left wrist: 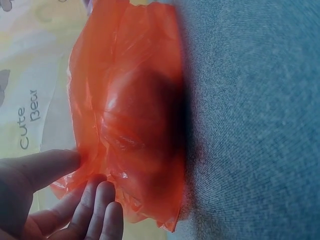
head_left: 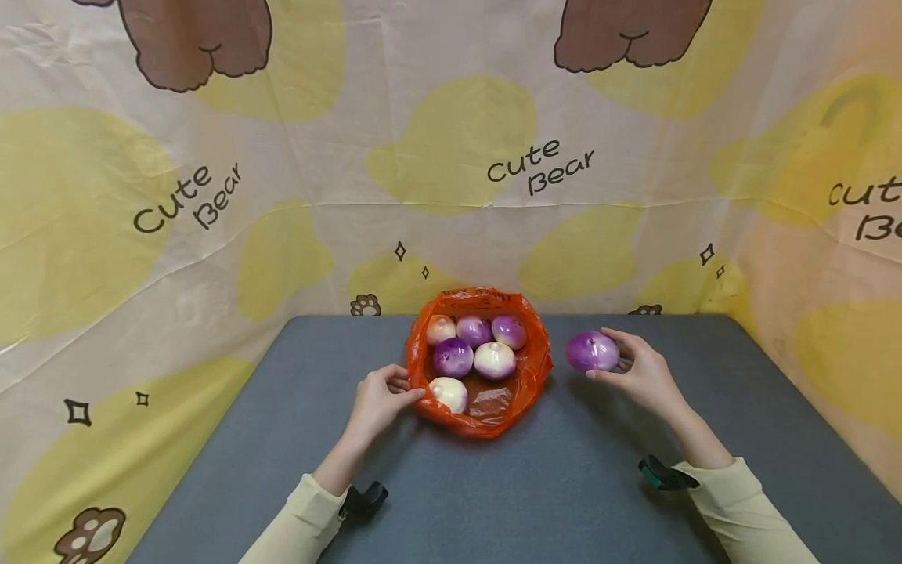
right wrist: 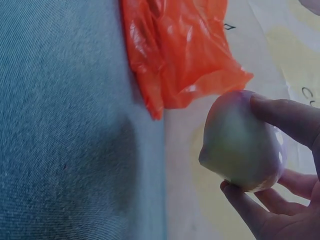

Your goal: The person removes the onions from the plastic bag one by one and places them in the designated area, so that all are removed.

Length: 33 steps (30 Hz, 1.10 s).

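Note:
An orange-red plastic bag [head_left: 465,425] stands wide open on the table, with several purple-and-white onions [head_left: 453,358] inside. At its left rim, my left hand [head_left: 380,399] pinches the thin plastic between thumb and fingers; in the left wrist view the thumb [left wrist: 55,165] lies along the bag's edge. My right hand [head_left: 644,372] grips another onion [head_left: 590,351] to the right of the bag, apart from it. The right wrist view shows this onion [right wrist: 240,145] held above the table between thumb and fingertips, its pale side with a small pointed tip facing the camera.
The grey table [head_left: 493,501] ends at a back edge just behind the bag. A printed cloth [head_left: 451,157] with bears and lettering hangs behind and at both sides. A dark band with a small device [head_left: 362,500] sits on each wrist.

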Tool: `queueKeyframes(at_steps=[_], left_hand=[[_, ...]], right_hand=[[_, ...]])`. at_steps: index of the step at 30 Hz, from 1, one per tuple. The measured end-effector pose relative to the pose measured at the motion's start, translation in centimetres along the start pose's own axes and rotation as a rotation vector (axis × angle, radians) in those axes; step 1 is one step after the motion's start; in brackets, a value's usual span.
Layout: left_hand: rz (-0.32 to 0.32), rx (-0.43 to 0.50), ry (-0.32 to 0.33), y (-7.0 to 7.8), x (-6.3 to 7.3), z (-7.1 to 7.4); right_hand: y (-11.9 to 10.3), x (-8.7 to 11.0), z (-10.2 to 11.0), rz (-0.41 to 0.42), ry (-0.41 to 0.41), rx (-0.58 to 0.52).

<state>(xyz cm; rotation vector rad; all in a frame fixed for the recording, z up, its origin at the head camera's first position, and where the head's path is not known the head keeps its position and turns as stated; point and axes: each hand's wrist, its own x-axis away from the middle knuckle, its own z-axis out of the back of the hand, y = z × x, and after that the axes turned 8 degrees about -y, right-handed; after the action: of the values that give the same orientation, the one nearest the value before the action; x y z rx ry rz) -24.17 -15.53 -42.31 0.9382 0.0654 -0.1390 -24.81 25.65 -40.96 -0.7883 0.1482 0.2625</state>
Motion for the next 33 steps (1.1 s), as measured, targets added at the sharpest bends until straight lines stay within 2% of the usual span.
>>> queueKeyframes(at_steps=[19,33], left_hand=[[-0.007,0.009,-0.002,-0.1,-0.2,0.1],[0.011,0.007,-0.010,-0.2,-0.2,0.0]], right_hand=[[3.0,-1.8,-0.3,-0.092,-0.100,0.028],[4.5,-2.8,-1.4,-0.130,-0.114,0.011]])
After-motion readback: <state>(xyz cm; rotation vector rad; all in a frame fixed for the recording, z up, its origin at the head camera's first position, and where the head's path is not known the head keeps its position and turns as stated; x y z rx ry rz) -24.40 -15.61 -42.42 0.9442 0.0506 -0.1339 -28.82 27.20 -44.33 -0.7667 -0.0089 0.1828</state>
